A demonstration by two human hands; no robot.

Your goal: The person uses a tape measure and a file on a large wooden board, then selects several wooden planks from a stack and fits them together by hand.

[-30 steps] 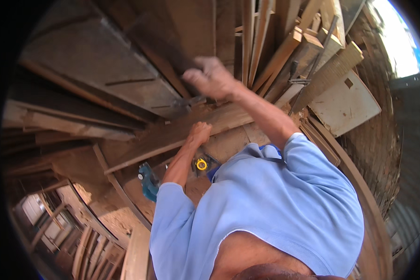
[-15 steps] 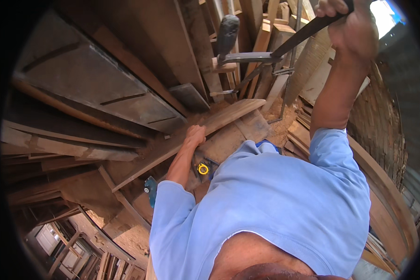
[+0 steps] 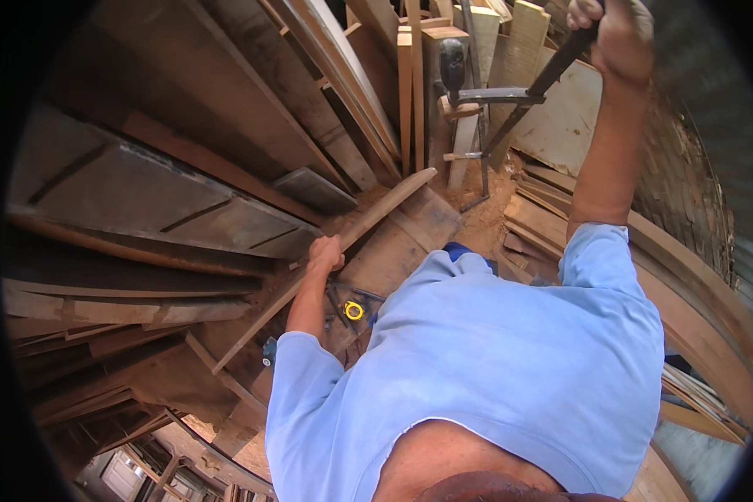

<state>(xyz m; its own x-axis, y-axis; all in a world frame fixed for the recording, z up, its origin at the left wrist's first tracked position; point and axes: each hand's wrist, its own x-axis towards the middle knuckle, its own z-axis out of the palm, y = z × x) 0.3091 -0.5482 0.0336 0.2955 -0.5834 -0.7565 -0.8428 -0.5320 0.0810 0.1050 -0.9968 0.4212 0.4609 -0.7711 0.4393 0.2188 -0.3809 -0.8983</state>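
My left hand (image 3: pixel 326 253) is closed around a long narrow wooden board (image 3: pixel 382 207), which stands tilted toward its edge. At the upper right, my right hand (image 3: pixel 623 42) is raised and wrapped round the dark bar of a bar clamp (image 3: pixel 554 75). The clamp's black handle and two jaws point left, with small wooden pieces at the jaws. Its jaws are apart from the board. Below my left hand lies a yellow ring-shaped tape measure (image 3: pixel 354 310), and a teal power tool (image 3: pixel 268 351) is partly hidden beside my left sleeve.
Large planks and a grey panel (image 3: pixel 167 197) lean at the left. Several upright boards (image 3: pixel 406 100) stand at the back. Stacked planks (image 3: pixel 535 219) and a curved timber (image 3: pixel 703 293) lie at my right. Sawdust (image 3: pixel 481 219) covers the ground beyond the board.
The board has turned more onto its edge, with my left hand still on it. My right hand and the clamp have shifted slightly; the whole view has turned somewhat.
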